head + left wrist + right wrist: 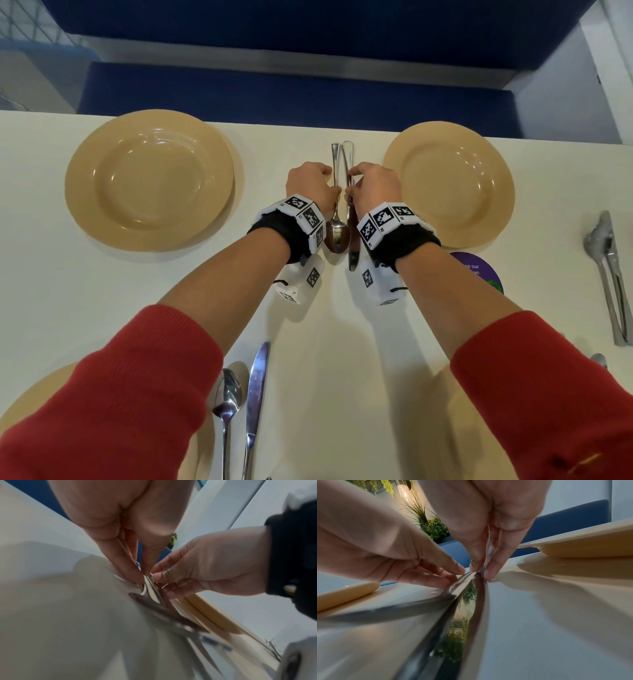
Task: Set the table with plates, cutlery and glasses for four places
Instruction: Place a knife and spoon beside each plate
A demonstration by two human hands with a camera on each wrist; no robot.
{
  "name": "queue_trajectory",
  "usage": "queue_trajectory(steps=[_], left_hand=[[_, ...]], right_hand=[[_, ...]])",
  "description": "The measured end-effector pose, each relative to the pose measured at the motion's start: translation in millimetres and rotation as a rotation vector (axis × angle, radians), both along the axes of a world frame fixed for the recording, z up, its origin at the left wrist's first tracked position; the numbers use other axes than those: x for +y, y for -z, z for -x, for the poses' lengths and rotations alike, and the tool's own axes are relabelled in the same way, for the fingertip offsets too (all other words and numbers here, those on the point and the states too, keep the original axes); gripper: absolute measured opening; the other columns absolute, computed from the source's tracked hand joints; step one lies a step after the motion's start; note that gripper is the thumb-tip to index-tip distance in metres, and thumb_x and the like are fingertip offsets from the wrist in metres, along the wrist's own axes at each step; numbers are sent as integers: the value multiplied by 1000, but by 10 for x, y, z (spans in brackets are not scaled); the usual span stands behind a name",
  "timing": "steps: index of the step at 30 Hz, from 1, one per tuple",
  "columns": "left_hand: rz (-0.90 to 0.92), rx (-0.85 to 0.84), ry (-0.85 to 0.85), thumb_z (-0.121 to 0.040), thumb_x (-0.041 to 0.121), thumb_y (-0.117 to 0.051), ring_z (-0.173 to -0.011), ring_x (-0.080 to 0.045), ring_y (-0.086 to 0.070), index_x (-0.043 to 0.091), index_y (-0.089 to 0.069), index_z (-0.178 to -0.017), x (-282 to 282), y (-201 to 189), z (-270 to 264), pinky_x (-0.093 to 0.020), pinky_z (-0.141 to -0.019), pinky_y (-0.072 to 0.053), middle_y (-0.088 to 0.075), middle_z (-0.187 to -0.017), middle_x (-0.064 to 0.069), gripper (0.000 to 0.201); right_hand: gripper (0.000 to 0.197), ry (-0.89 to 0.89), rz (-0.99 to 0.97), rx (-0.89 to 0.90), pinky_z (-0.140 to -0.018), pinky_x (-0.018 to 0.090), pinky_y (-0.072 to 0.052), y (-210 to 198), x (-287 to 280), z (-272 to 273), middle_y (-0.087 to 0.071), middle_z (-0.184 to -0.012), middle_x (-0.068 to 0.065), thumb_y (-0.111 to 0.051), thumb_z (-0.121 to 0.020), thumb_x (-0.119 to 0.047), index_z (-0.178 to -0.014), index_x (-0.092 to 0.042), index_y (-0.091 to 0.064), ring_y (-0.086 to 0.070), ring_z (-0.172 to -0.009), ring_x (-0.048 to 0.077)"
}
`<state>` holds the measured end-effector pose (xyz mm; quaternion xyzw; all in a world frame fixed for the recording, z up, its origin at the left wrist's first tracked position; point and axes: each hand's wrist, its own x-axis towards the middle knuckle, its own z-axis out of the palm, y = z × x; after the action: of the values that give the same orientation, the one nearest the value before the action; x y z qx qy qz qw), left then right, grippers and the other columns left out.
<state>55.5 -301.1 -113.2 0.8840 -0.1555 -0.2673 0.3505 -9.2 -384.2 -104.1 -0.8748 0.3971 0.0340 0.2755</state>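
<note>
On the white table (329, 318), a spoon (337, 234) and a knife (352, 255) lie side by side between two tan plates, the far left plate (147, 178) and the far right plate (452, 181). My left hand (328, 180) pinches the spoon's handle with thumb and fingertips. Close beside it, my right hand (354, 181) pinches the knife's handle. The left wrist view shows the left hand (142, 574) on the spoon (147, 593). In the right wrist view the right hand (480, 570) grips the knife (471, 608), whose blade runs toward the camera.
A second spoon (226, 394) and knife (255, 387) lie at the near edge beside a third tan plate (20, 407), half hidden by my red sleeve. More cutlery (609, 274) lies at the far right. A purple sticker (479, 270) marks the table. A blue bench (291, 92) runs behind.
</note>
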Motion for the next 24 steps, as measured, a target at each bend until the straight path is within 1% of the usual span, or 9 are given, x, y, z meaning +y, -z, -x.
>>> queue_trajectory(steps=[3,6,8,12,14,16,19,22,24], left_hand=[[-9,-4,6,-86,16,-65,-112,-21,-61,13,-58,-128,4,-1,3,-27,-99,-46,-66,-119,-8,43],[-18,-1,4,-85,13,-64,-111,-21,-61,14,-59,-127,5,0,4,-28,-98,-47,-67,-118,-8,42],[-21,-1,2,-85,12,-64,-110,-21,-61,14,-59,-127,3,1,4,-28,-97,-47,-67,-118,-8,42],[-27,-6,-6,-86,15,-63,-110,-21,-61,14,-59,-126,0,-3,7,-27,-96,-47,-67,-117,-8,40],[-33,-9,-4,-86,16,-62,-110,-20,-61,14,-59,-125,7,-10,9,-27,-96,-47,-67,-117,-8,39],[-37,-12,0,-86,17,-61,-109,-20,-61,14,-59,-124,26,-42,16,-27,-95,-47,-66,-117,-8,38],[-12,-39,-4,-87,16,-58,-104,-20,-64,14,-58,-124,68,-140,63,-28,-92,-49,-69,-111,-8,37],[84,-78,-13,-86,13,-57,-96,-20,-64,16,-54,-125,80,-330,176,-30,-85,-51,-68,-103,-5,39],[156,-111,18,-85,15,-59,-98,-20,-61,18,-50,-126,25,-476,302,-30,-85,-50,-65,-107,-4,43]], right_hand=[[32,2,4,-5,-72,23,-48,4,-6,2,-69,-100,8,-53,-92,-4,-123,-13,-60,-59,-75,15],[33,-12,9,3,-71,21,-44,18,-19,-4,-68,-102,8,-53,-93,-4,-124,-12,-59,-53,-73,12],[33,-13,19,7,-72,21,-43,25,-25,-4,-69,-104,7,-53,-93,-5,-124,-13,-59,-52,-75,11],[32,-12,18,9,-72,22,-44,22,-32,-1,-68,-104,7,-51,-93,-4,-123,-12,-59,-54,-76,13],[33,-18,27,10,-74,22,-44,8,-34,9,-68,-105,7,-51,-93,-5,-124,-12,-59,-59,-83,16],[33,-11,32,2,-73,21,-42,-2,-40,29,-68,-107,7,-52,-93,-6,-125,-13,-58,-58,-84,15],[32,10,43,-48,-74,22,-41,-69,-44,89,-65,-114,6,-54,-92,-8,-124,-15,-58,-60,-90,16],[32,42,56,-143,-84,26,-44,-258,-51,241,-61,-120,6,-57,-92,-16,-124,-16,-56,-60,-104,21],[35,91,83,-241,-84,25,-41,-425,-79,427,-55,-124,5,-57,-90,-17,-125,-16,-53,-57,-105,21]])
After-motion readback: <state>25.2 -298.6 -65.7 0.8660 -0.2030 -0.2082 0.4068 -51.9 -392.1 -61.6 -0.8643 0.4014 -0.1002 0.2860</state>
